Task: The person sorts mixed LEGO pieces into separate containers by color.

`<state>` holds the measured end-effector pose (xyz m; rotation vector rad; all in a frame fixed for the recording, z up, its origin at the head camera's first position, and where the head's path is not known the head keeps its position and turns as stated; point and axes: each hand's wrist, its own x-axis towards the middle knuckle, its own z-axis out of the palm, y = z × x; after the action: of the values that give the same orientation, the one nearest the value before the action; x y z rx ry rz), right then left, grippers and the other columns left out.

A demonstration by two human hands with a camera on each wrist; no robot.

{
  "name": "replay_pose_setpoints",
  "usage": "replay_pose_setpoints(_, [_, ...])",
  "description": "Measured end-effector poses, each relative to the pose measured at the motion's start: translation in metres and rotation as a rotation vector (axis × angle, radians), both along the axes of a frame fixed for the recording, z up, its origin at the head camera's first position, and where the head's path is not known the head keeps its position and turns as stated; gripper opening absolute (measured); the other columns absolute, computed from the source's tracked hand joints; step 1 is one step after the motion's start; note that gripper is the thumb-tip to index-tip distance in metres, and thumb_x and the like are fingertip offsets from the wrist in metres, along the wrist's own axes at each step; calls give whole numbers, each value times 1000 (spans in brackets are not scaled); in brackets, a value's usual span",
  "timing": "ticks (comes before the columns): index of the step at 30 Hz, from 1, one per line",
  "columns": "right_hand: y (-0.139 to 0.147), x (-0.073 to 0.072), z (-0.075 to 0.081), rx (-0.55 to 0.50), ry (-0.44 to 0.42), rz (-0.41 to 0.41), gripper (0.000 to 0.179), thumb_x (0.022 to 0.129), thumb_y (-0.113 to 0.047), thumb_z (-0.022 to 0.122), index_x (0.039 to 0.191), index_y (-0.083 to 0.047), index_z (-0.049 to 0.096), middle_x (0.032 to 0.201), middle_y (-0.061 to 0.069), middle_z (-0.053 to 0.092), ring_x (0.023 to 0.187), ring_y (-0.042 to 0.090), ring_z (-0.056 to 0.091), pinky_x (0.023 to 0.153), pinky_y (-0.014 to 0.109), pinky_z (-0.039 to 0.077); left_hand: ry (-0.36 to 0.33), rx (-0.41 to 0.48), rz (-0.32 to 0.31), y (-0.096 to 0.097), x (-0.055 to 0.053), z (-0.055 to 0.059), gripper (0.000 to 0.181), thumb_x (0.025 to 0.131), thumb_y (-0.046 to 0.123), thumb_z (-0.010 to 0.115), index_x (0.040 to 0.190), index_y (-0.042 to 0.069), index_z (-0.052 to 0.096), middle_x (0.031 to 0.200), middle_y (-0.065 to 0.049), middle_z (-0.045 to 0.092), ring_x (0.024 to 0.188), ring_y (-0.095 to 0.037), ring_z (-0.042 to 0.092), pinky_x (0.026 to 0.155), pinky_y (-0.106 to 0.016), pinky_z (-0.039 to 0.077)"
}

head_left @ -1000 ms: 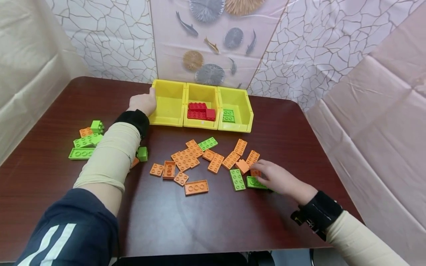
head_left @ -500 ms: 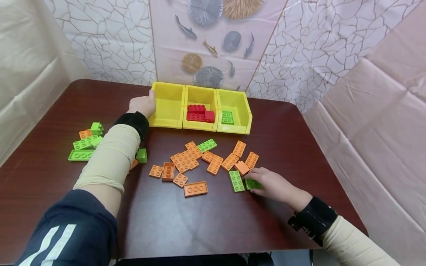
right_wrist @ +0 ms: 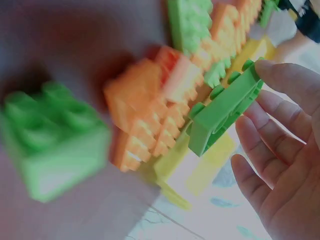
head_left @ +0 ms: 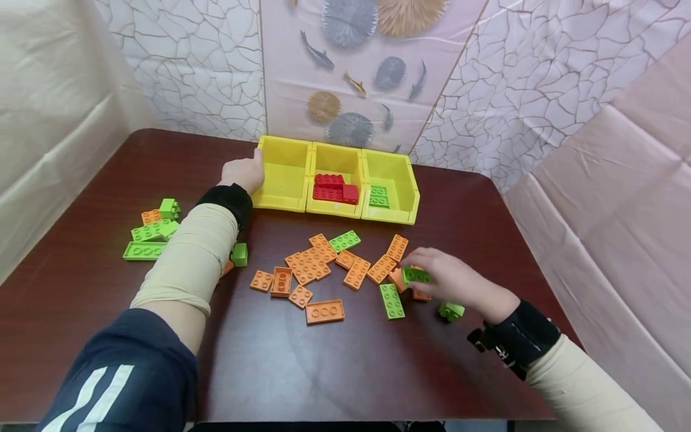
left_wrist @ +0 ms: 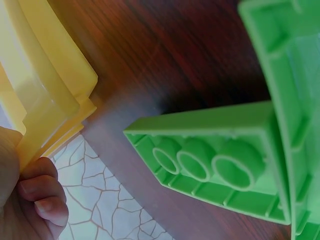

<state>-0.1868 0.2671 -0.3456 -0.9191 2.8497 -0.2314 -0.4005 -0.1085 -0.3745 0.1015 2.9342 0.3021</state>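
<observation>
The dark table point(head_left: 324, 372) spreads under both hands, and the three joined yellow bins point(head_left: 283, 180) stand beyond the right grip, toward its left. At their left end, the left hand point(head_left: 243, 173) grips the outer wall. The right hand point(head_left: 453, 276) pinches one end of a green brick point(head_left: 415, 275) above several orange bricks point(head_left: 310, 265), most of them left of that grip. An upright-studded green brick point(head_left: 392, 301) lies just left of the grip and nearer the person; a smaller green block point(head_left: 450, 312) sits by the palm's near side.

Half a second ago the right fingers were down over a green brick at the table; now it is raised and the smaller block shows plainly. The pick-up looks finished, I judge, with the brick free of the table.

The right wrist view shows the held brick's studs and the palm (the head view gives mostly the back of the hand). The left wrist view alone shows fingers curled under the bin's edge, and close by, a green brick's hollow underside.
</observation>
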Motion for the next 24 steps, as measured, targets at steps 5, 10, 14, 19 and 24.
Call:
replay_pose_setpoints(5, [-10,-30,11,-6,12,-22,37,79,-16,75,113,-6,64,107,5,60,98,19,55,81,37,48,27,-3,3,-2,-5,0,49,103,27,14,143,-2,12,100,-22,56,93,-35,54,87,-49,41])
replay_pose_setpoints(10, [-22,-69,19,2,58,5,36,80,-15,73,113,-3,63,107,9,60,99,22,55,83,40,47,57,-47,-36,-1,-7,3,50,103,21,20,145,0,5,110,-23,57,95,-34,56,84,-50,43])
replay_pose_setpoints(14, [-33,-109,23,18,98,-4,36,82,-13,70,115,0,62,108,13,60,101,26,55,84,43,45,60,-46,-21,0,-6,5,50,103,22,21,146,1,6,107,-21,57,93,-33,56,83,-49,44])
replay_pose_setpoints(19, [-42,-157,21,28,88,-47,39,84,-11,68,119,4,59,113,19,59,107,33,53,89,45,42,68,-35,-8,-1,-3,0,49,103,22,22,146,2,10,107,-20,58,93,-32,57,84,-49,44])
replay_pose_setpoints(24, [-44,-194,12,23,52,-106,38,85,-5,65,121,7,56,118,23,56,110,37,51,91,47,41,65,5,19,-2,0,-4,47,103,26,18,144,2,16,103,-18,59,92,-31,57,84,-46,44])
